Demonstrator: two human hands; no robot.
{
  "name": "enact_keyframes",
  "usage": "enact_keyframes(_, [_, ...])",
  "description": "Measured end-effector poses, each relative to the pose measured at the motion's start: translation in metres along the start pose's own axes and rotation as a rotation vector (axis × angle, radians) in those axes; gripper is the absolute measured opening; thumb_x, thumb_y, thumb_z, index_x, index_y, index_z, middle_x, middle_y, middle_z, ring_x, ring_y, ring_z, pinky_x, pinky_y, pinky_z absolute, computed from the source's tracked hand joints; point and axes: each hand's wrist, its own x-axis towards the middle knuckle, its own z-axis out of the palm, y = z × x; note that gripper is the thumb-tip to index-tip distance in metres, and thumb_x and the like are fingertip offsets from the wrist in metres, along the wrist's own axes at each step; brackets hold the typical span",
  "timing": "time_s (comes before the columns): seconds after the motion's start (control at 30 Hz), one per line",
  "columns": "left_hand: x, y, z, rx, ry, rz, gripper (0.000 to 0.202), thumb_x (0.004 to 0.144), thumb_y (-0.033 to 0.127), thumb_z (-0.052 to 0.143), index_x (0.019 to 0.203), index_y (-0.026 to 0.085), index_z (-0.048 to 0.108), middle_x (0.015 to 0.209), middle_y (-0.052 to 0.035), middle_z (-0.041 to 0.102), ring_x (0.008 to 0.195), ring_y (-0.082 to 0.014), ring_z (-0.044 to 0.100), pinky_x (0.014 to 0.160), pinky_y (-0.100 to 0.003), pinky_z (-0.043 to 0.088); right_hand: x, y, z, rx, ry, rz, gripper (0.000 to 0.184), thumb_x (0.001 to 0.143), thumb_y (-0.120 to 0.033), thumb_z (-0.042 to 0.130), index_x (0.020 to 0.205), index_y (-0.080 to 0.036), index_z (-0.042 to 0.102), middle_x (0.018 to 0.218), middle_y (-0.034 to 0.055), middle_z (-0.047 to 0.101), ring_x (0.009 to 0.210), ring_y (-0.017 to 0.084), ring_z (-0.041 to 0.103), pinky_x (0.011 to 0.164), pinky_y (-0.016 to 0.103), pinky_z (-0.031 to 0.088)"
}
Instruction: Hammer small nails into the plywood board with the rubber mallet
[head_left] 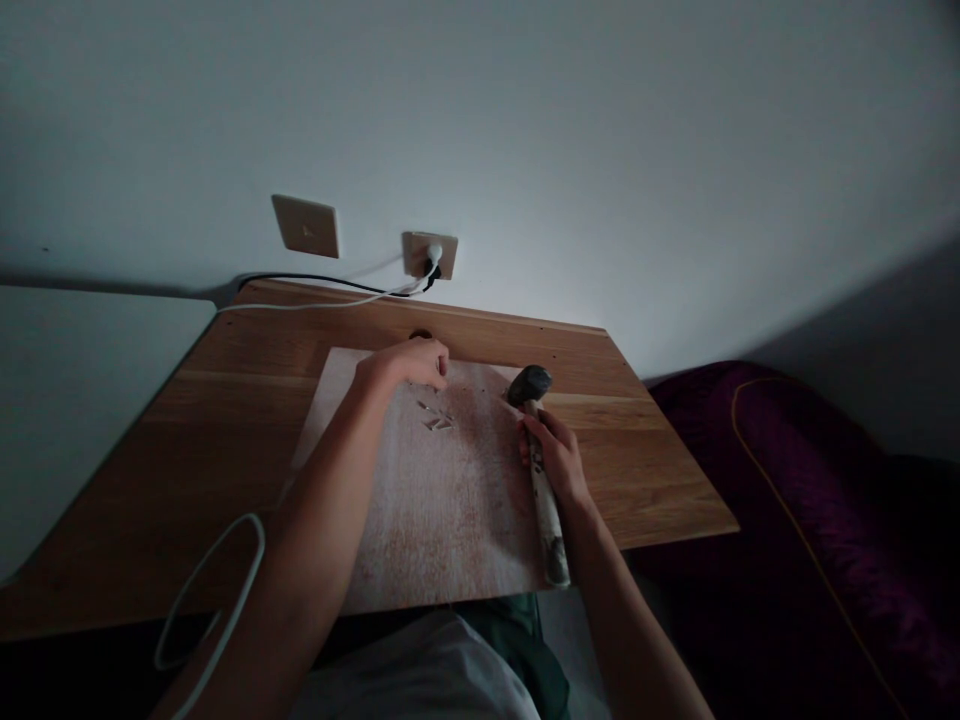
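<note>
My right hand (553, 455) is wrapped round a hammer (546, 500), close below its dark head, and the worn pale handle points back toward me. Beneath both hands lies a pale, wood-grained board (420, 530). My left hand (411, 362) hangs over the board's far edge with its fingers curled in; what they hold, if anything, is hidden. Several small, thin, light pieces (439, 422) lie on the board just nearer to me than that hand. Behind the left hand, a small dark round thing (421, 335) shows in part.
The wooden desk (645, 450) under the board meets a pale wall. Cables (315, 304) run along its back to a wall socket (442, 256). A white cable loop (251, 560) crosses near my left forearm. A white panel (90, 400) stands left; purple fabric (810, 480) lies right.
</note>
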Motion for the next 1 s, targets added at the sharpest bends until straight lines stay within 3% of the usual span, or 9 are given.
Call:
enact_keyframes(0.27, [0.007,0.012,0.012,0.020,-0.011,0.038,0.024,0.067,0.004,0.076,0.083,0.022,0.079,0.085,-0.0028,0.080,0.079,-0.0201,0.072,0.078,-0.028,0.051,-0.001,0.000,-0.001,0.023,0.036,0.015,0.046,0.067,-0.062,0.085,0.078,-0.020,0.070,0.050,-0.0026,0.060,0.042,0.011,0.050,0.042,0.024,0.042])
enact_keyframes(0.47, [0.012,0.017,0.018,-0.044,0.041,0.140,0.018,0.068,0.005,0.074,0.073,0.021,0.078,0.079,-0.0028,0.079,0.076,-0.0196,0.073,0.072,-0.027,0.051,0.004,-0.005,-0.004,0.052,0.028,0.026,0.041,0.065,-0.057,0.085,0.076,-0.020,0.070,0.059,-0.0004,0.064,0.045,0.011,0.050,0.041,0.024,0.041])
enact_keyframes(0.6, [0.016,0.022,0.023,-0.087,0.106,0.228,0.018,0.072,0.005,0.070,0.079,0.021,0.078,0.079,-0.0025,0.078,0.076,-0.0185,0.073,0.070,-0.025,0.050,0.010,-0.020,-0.005,0.088,0.035,0.000,0.042,0.064,-0.057,0.086,0.078,-0.021,0.069,0.068,0.0006,0.067,0.047,0.010,0.052,0.042,0.024,0.040])
enact_keyframes(0.8, [0.025,0.031,0.039,-0.173,0.133,0.248,0.011,0.079,0.009,0.073,0.081,0.019,0.077,0.082,-0.0045,0.078,0.077,-0.0198,0.073,0.069,-0.026,0.049,0.011,-0.033,0.008,0.117,-0.013,-0.023,0.044,0.065,-0.057,0.085,0.087,-0.021,0.070,0.074,-0.0001,0.067,0.046,0.010,0.051,0.040,0.025,0.038])
enact_keyframes(1.0, [0.029,0.032,0.048,-0.168,0.122,0.284,0.012,0.081,0.008,0.071,0.085,0.018,0.076,0.089,-0.0072,0.081,0.083,-0.0217,0.074,0.076,-0.028,0.051,0.005,-0.026,0.014,0.097,0.008,-0.021,0.040,0.066,-0.055,0.084,0.078,-0.021,0.068,0.067,-0.0002,0.066,0.045,0.010,0.051,0.040,0.025,0.039])
